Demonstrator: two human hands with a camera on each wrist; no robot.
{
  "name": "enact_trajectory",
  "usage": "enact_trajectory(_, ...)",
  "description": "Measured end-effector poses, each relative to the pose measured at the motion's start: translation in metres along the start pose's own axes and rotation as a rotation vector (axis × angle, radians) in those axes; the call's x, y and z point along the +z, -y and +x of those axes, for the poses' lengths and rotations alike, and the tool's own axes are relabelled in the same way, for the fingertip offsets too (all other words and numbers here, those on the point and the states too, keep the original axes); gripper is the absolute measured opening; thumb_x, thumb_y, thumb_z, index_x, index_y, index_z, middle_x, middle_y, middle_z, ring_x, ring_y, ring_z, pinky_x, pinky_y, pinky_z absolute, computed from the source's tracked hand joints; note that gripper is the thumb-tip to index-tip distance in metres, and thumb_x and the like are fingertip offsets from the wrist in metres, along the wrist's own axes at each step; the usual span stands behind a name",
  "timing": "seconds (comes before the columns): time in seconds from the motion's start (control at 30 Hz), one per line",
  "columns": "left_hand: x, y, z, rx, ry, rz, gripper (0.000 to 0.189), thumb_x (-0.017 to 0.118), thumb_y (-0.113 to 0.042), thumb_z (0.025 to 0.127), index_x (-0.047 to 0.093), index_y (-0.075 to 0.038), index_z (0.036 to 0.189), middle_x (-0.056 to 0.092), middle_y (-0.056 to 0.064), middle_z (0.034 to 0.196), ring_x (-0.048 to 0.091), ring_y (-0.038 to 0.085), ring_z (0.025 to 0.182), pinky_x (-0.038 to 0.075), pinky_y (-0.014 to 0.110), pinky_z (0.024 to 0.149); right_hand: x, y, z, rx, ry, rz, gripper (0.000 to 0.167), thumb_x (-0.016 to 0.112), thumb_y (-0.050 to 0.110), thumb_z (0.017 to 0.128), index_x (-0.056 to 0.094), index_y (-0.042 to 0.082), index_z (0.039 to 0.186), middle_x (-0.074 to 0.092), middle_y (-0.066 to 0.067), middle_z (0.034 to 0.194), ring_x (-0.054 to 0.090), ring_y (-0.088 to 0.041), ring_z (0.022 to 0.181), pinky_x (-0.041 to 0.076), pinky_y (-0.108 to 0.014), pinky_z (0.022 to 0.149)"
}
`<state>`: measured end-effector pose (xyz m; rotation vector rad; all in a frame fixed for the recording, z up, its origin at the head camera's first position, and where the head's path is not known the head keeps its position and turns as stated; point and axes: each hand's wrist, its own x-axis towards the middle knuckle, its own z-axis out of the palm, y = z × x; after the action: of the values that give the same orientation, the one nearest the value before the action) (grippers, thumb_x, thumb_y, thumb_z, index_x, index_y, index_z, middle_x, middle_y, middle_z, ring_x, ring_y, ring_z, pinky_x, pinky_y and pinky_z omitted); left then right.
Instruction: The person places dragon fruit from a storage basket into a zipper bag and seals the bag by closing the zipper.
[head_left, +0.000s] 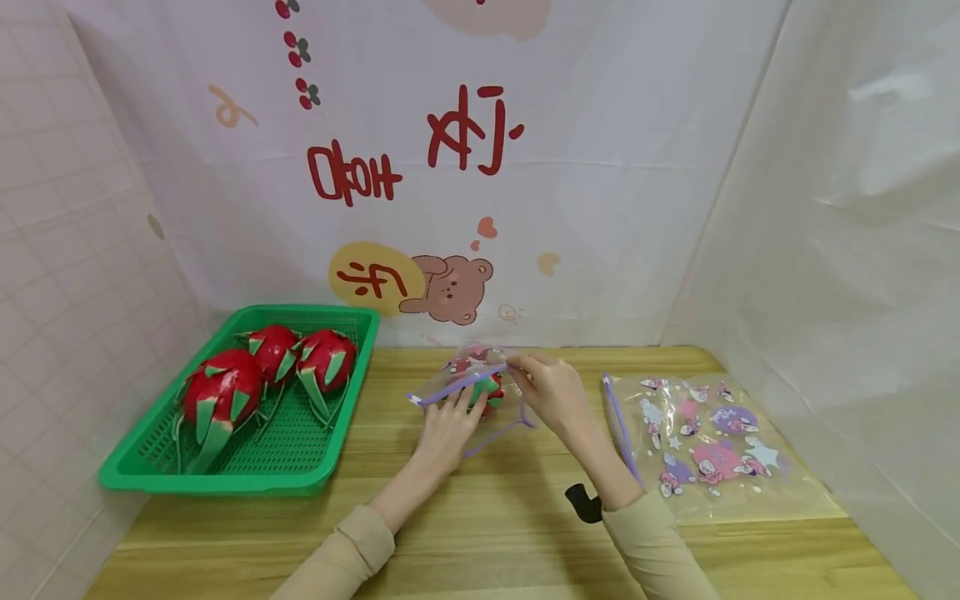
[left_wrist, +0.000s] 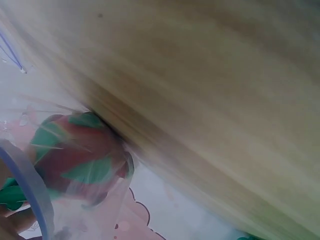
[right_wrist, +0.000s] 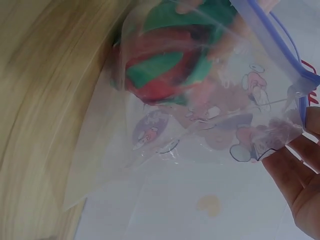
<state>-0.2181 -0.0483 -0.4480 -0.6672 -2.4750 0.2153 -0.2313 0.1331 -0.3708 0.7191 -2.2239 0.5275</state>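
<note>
A red dragon fruit with green leaves (head_left: 491,393) is inside a clear printed zip bag (right_wrist: 200,130) at the middle of the table. The bag's purple zip edge (head_left: 468,382) runs across the fruit, and its mouth stands apart. My left hand (head_left: 444,429) reaches in at the mouth and holds the fruit by its green leaves; its fingers show through the film in the right wrist view. At the bag's right corner, my right hand (head_left: 553,392) pinches the zip edge between thumb and fingers. The left wrist view shows the fruit (left_wrist: 75,155) blurred behind the film.
On the left, a green plastic basket (head_left: 341,437) holds three more dragon fruits (head_left: 225,387). A second printed zip bag (head_left: 720,450) lies flat on the wooden table (head_left: 465,533) at right. A small black curved thing (head_left: 583,503) shows beside my right forearm. White printed cloth (head_left: 585,208) hangs behind.
</note>
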Motion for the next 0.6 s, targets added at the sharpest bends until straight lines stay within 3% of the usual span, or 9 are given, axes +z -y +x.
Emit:
enact_trajectory(0.13,0.002,0.001,0.002,0.013,-0.003,0.018,0.080,0.089,-0.019,0.061,0.055,-0.020,0.133,0.056,0.008,0.136,0.062,0.024,0.114,0.058,0.034,0.064,0.001,0.001,0.002,0.009,-0.019,-0.005,0.010,0.073,0.005,0.081,0.074,0.007,0.091,0.075,-0.007,0.081,0.070,-0.018,0.061,0.055,-0.028,0.054)
enact_trajectory(0.27,0.005,0.001,0.006,0.005,-0.045,0.037,0.077,0.089,-0.017,0.061,0.057,-0.022,0.131,0.059,0.007,0.133,0.064,0.026,0.111,0.057,0.029,0.059,0.001,0.000,0.003,0.004,-0.034,0.002,0.011,0.071,0.005,0.081,0.074,0.006,0.092,0.075,-0.009,0.083,0.071,-0.019,0.063,0.056,-0.028,0.055)
enact_trajectory(0.5,0.010,0.001,0.015,-0.011,-0.090,0.044,0.064,0.085,-0.012,0.067,0.061,-0.023,0.126,0.063,0.005,0.125,0.065,0.016,0.078,0.040,0.016,0.039,-0.001,-0.001,0.006,-0.016,-0.061,0.033,0.011,0.071,0.005,0.082,0.074,0.004,0.092,0.075,-0.010,0.086,0.071,-0.019,0.066,0.056,-0.026,0.056)
enact_trajectory(0.6,0.013,0.004,0.017,0.005,-0.102,0.018,0.058,0.080,-0.009,0.072,0.061,-0.022,0.125,0.063,0.005,0.125,0.067,0.018,0.081,0.041,0.018,0.039,-0.002,-0.002,0.007,-0.008,-0.057,0.038,0.010,0.071,0.006,0.082,0.074,0.004,0.092,0.075,-0.010,0.085,0.071,-0.019,0.067,0.057,-0.026,0.056)
